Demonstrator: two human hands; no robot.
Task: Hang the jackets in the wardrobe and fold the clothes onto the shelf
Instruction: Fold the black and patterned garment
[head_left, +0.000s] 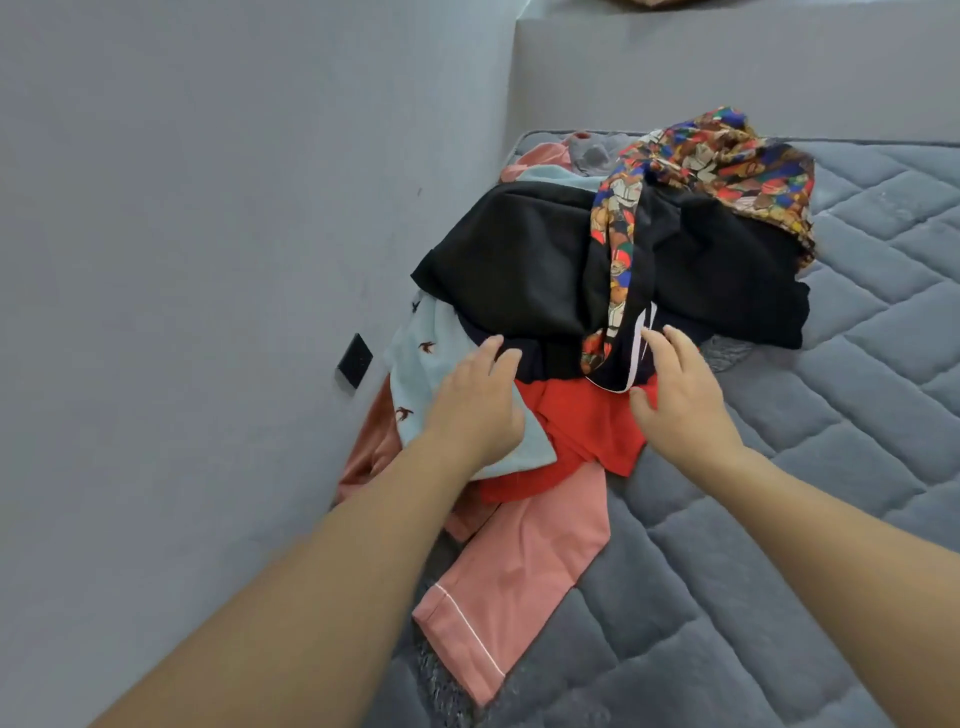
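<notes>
Clothes pile (597, 270) under both hands (478, 400), against the wall (208, 208).

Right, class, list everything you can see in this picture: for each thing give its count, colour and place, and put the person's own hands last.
Quilted mattress: one, grey-blue, under the pile.
Plain wall: one, grey, left of the mattress.
Small rectangular wall plate: one, black, on the wall.
Large black garment: one, top of the pile.
Patterned multicolour garment: one, far end, a strip trailing across the black one.
Pale blue bird-print garment: one, left side.
Red garment: one, near middle.
Salmon pink piped garment: one, nearest.
Left hand: one, on the pale blue garment.
Right hand: one, at the red garment's edge.
</notes>
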